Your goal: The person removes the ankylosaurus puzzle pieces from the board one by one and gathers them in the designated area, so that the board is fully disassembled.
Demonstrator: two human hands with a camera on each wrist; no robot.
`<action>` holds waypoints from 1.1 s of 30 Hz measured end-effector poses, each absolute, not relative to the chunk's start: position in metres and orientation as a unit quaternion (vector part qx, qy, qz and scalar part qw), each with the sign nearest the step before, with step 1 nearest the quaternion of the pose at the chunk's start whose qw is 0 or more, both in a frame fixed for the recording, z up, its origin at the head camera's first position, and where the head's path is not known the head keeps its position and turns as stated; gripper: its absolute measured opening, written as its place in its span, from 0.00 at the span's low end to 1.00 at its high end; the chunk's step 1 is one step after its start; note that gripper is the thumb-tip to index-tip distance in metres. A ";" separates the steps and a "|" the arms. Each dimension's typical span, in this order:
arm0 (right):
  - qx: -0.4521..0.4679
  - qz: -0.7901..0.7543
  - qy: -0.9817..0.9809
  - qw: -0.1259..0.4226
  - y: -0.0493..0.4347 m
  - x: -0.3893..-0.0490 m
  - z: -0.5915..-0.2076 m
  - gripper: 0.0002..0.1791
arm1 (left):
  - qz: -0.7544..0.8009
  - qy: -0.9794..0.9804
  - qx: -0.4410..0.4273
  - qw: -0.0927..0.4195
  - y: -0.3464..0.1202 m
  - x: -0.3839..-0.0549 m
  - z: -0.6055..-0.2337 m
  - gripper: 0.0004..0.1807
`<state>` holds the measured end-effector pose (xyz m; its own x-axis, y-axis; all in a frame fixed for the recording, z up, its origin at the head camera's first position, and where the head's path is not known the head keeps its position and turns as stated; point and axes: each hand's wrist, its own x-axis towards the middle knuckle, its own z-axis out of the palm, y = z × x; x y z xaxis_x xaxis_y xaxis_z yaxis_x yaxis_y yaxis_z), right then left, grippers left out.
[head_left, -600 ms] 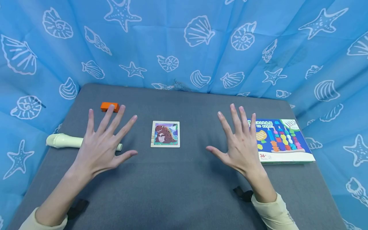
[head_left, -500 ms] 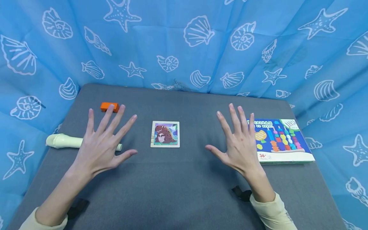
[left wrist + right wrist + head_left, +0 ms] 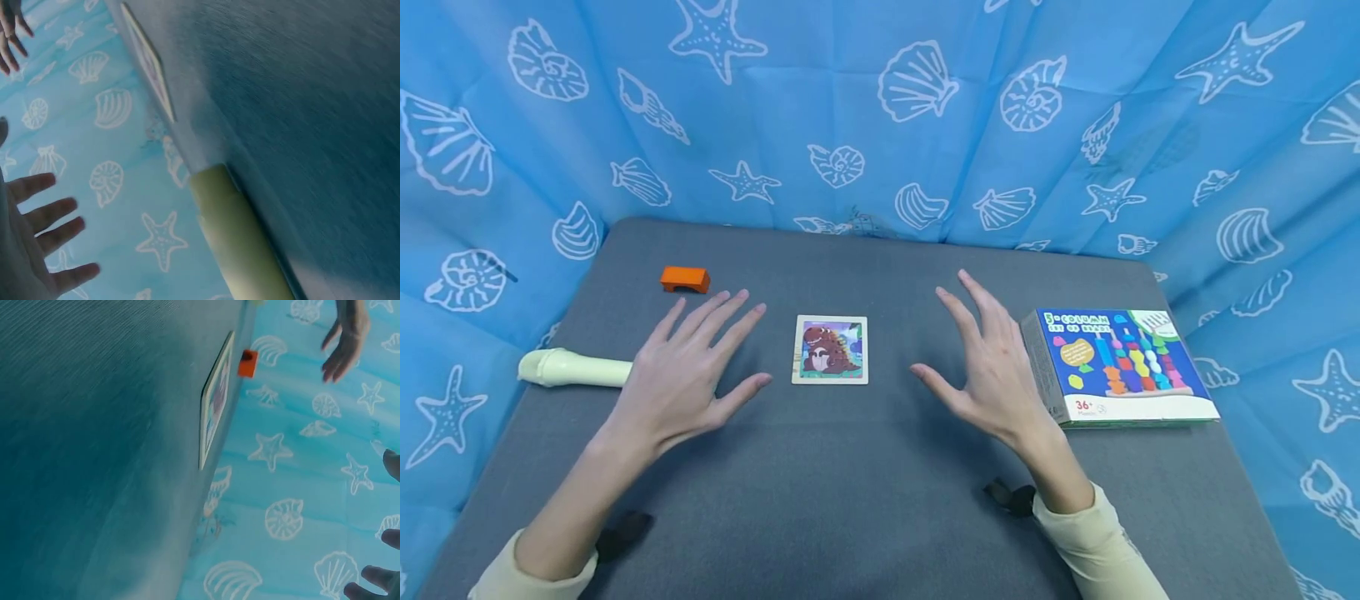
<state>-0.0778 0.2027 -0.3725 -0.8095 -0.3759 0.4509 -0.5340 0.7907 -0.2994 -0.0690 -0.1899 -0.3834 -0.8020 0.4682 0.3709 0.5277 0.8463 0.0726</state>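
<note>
Here, a pale microphone (image 3: pixel 576 367) lies partly hidden by my raised left hand (image 3: pixel 681 379), its fingers spread and holding nothing, an orange block (image 3: pixel 685 277) just beyond. Centre, the dinosaur puzzle (image 3: pixel 830 350) lies flat on the worktop (image 3: pixel 850 483). My right hand (image 3: pixel 1000 375), fingers parted and likewise bare, hovers beside the bead-set box (image 3: pixel 1127 367). I judge it a poise before contact; any grasp calls for lowering and curling my fingers.

A grey, fabric-like table (image 3: pixel 850 483) bears four things. A pale green microphone (image 3: pixel 576 368) lies partly hidden by the left grip (image 3: pixel 691 373), its head to the outer side. An orange arched block (image 3: pixel 685 278) sits beyond that grip's fingertips. A square dinosaur picture board (image 3: pixel 830 350) lies flat between left and right grip (image 3: pixel 996 371); a bead-set box (image 3: pixel 1131 365) lies just outward of the right one.
</note>
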 end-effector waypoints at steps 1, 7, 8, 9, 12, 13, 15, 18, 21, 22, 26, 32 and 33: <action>0.249 0.225 -0.925 0.180 0.200 -0.079 -0.372 0.49 | -0.087 -0.947 -0.263 0.165 -0.187 -0.069 -0.383 0.45; 0.263 0.320 -0.904 0.105 0.179 -0.090 -0.374 0.44 | -0.094 -0.958 -0.260 0.073 -0.164 -0.068 -0.382 0.39; 0.264 0.335 -0.900 0.087 0.176 -0.093 -0.375 0.43 | -0.095 -0.960 -0.258 0.050 -0.160 -0.068 -0.383 0.39; 0.263 0.347 -0.898 0.069 0.172 -0.097 -0.377 0.41 | -0.097 -0.961 -0.256 0.024 -0.155 -0.068 -0.384 0.38; 0.261 0.379 -0.888 0.008 0.160 -0.108 -0.382 0.38 | -0.101 -0.961 -0.251 -0.049 -0.142 -0.066 -0.387 0.38; 0.261 0.389 -0.883 -0.012 0.156 -0.112 -0.384 0.37 | -0.100 -0.960 -0.249 -0.074 -0.138 -0.065 -0.388 0.38; 0.260 0.412 -0.872 -0.053 0.149 -0.121 -0.388 0.34 | -0.102 -0.957 -0.245 -0.117 -0.131 -0.065 -0.389 0.39; 0.265 0.444 -0.849 -0.113 0.139 -0.134 -0.394 0.29 | -0.101 -0.952 -0.238 -0.165 -0.123 -0.067 -0.391 0.39; 0.278 0.458 -0.829 -0.161 0.128 -0.149 -0.402 0.25 | -0.099 -0.948 -0.232 -0.193 -0.118 -0.070 -0.392 0.40; 0.284 0.458 -0.824 -0.174 0.124 -0.153 -0.405 0.24 | -0.100 -0.947 -0.231 -0.199 -0.116 -0.071 -0.393 0.40; 0.300 0.437 -0.823 -0.202 0.109 -0.172 -0.415 0.21 | -0.103 -0.943 -0.230 -0.219 -0.110 -0.074 -0.395 0.41; 0.289 0.362 -0.855 -0.234 0.087 -0.192 -0.420 0.20 | -0.101 -0.938 -0.222 -0.247 -0.104 -0.073 -0.398 0.42; 0.287 0.346 -0.862 -0.236 0.083 -0.194 -0.419 0.19 | -0.100 -0.938 -0.220 -0.248 -0.104 -0.072 -0.399 0.42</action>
<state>-0.1940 0.0828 -0.4195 -0.7246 -0.6572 -0.2075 -0.3309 0.5958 -0.7318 -0.0723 -0.1036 -0.3989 -0.7804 0.4622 -0.4212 0.3627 0.8832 0.2973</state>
